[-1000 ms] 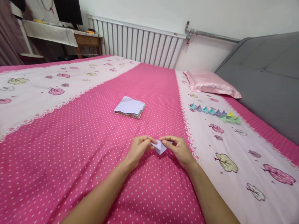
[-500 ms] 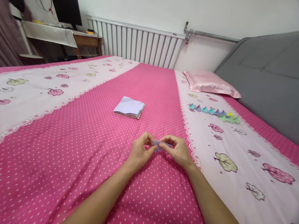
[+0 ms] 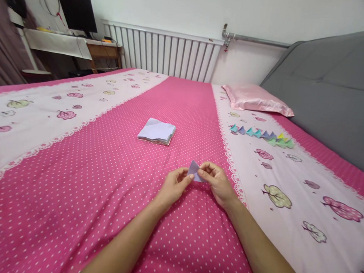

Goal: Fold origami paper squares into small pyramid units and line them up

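Note:
A small piece of folded lavender paper [image 3: 194, 169] is pinched between both hands above the pink dotted bedspread. My left hand [image 3: 175, 184] grips its lower left side, thumb in front. On the right side of the paper, my right hand [image 3: 216, 180] closes with thumb and fingers. One pointed corner of the paper stands up between the hands. Beyond them lies a stack of square paper [image 3: 156, 129] with a pale lavender sheet on top. To the right, a row of small folded paper pieces [image 3: 257, 133] in blue, purple, green and yellow rests on the bedspread.
A pink pillow [image 3: 257, 99] lies at the back right by the grey headboard [image 3: 331, 86]. Behind the bed are a white radiator [image 3: 163, 50] and a desk [image 3: 59, 44] with a dark monitor [image 3: 78, 15].
The lavender paper has been turned: it was a narrow strip between my fingers, and a triangular point now faces up. My fingers have shifted along its sides.

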`<state>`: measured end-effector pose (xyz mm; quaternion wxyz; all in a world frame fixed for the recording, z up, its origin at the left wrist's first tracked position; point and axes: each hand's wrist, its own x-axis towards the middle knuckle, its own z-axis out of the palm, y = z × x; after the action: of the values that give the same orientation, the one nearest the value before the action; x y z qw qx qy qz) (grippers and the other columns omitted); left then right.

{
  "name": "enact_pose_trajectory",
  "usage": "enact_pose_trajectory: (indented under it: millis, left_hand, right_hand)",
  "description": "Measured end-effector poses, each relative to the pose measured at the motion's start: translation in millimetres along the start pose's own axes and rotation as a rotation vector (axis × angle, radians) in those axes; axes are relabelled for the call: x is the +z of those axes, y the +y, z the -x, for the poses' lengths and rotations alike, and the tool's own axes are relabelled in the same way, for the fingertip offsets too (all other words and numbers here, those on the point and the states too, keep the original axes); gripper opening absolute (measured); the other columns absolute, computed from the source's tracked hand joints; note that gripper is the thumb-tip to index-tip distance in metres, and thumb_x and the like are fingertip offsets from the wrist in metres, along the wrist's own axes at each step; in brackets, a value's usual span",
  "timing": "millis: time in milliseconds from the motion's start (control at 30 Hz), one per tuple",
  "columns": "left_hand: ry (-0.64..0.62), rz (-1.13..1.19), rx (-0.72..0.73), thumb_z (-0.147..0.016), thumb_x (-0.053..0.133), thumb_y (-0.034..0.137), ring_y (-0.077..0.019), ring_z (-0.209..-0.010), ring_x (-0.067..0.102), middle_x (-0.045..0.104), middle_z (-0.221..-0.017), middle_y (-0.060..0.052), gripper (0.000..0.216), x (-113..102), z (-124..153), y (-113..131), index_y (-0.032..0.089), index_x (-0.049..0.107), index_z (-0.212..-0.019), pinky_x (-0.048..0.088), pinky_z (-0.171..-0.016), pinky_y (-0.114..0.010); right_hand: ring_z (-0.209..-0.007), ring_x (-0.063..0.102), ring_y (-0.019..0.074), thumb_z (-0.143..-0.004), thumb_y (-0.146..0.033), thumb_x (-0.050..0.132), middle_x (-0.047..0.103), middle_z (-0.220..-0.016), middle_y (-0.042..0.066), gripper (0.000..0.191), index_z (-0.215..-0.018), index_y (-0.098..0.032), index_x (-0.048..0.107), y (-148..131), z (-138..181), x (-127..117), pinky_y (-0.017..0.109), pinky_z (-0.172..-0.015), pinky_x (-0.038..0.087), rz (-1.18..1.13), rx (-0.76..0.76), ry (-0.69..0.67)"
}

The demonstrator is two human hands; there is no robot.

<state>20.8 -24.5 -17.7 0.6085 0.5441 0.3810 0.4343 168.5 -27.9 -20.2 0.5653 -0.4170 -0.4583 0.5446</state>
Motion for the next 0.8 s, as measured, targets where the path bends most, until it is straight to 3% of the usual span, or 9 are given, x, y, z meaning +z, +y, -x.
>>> enact_pose_trajectory:
  millis: [133, 233, 367, 500, 633, 800]
  left_hand:
    - [0.011, 0.026, -0.104, -0.072, 0.060, 0.042, -0.0090, -0.050, 0.052, 0.062, -0.064, -0.004, 0.032, -1, -1, -3, 0.010, 0.062, -0.077, 0.037, -0.047, -0.019]
    - [0.007, -0.087, -0.081, -0.074, 0.057, 0.041, -0.0079, -0.044, 0.048, 0.059, -0.054, -0.003, 0.031, -5, -4, -9, 0.010, 0.061, -0.068, 0.037, -0.046, -0.020]
    - [-0.146, -0.265, -0.064, -0.078, 0.051, 0.040, -0.0093, -0.045, 0.048, 0.056, -0.051, -0.001, 0.034, -11, -5, -12, 0.011, 0.059, -0.062, 0.037, -0.048, -0.022]
    - [-0.243, -0.284, -0.078, -0.079, 0.051, 0.040, -0.0102, -0.049, 0.050, 0.058, -0.055, -0.002, 0.033, -12, -4, -7, 0.012, 0.059, -0.064, 0.039, -0.052, -0.022]
    - [-0.212, -0.211, -0.119, -0.077, 0.052, 0.040, -0.0090, -0.048, 0.050, 0.060, -0.058, -0.004, 0.032, -8, -4, -3, 0.010, 0.060, -0.068, 0.039, -0.052, -0.021]
    - [-0.119, -0.121, -0.188, -0.079, 0.049, 0.042, -0.0051, -0.034, 0.037, 0.062, -0.053, -0.005, 0.032, -4, -3, -2, 0.013, 0.054, -0.068, 0.026, -0.039, -0.019]
  right_hand:
    - [-0.059, 0.050, 0.0083, -0.065, -0.031, 0.072, 0.054, -0.065, -0.005, 0.022, -0.072, -0.018, 0.055, 0, 0, 1, 0.021, -0.058, 0.040, 0.027, 0.048, -0.027]
    - [-0.063, 0.051, 0.0100, -0.066, -0.033, 0.071, 0.055, -0.068, -0.003, 0.023, -0.074, -0.018, 0.056, 0, -1, 0, 0.022, -0.061, 0.040, 0.129, -0.001, -0.047]
    - [-0.057, 0.048, 0.0096, -0.069, -0.039, 0.067, 0.053, -0.061, -0.003, 0.025, -0.067, -0.016, 0.056, -2, -3, -3, 0.022, -0.055, 0.038, 0.216, -0.035, -0.066]
    - [-0.045, 0.040, 0.0069, -0.065, -0.042, 0.069, 0.046, -0.048, -0.006, 0.033, -0.056, -0.017, 0.050, -3, -4, -6, 0.021, -0.045, 0.030, 0.219, 0.013, -0.003]
    - [-0.041, 0.040, 0.0070, -0.063, -0.043, 0.071, 0.048, -0.043, -0.006, 0.034, -0.055, -0.017, 0.051, -3, -4, -7, 0.021, -0.044, 0.029, 0.195, 0.038, 0.052]
    - [-0.041, 0.043, 0.0066, -0.066, -0.042, 0.069, 0.052, -0.044, -0.005, 0.032, -0.056, -0.016, 0.053, -1, -4, -5, 0.020, -0.046, 0.032, 0.120, 0.081, 0.075]
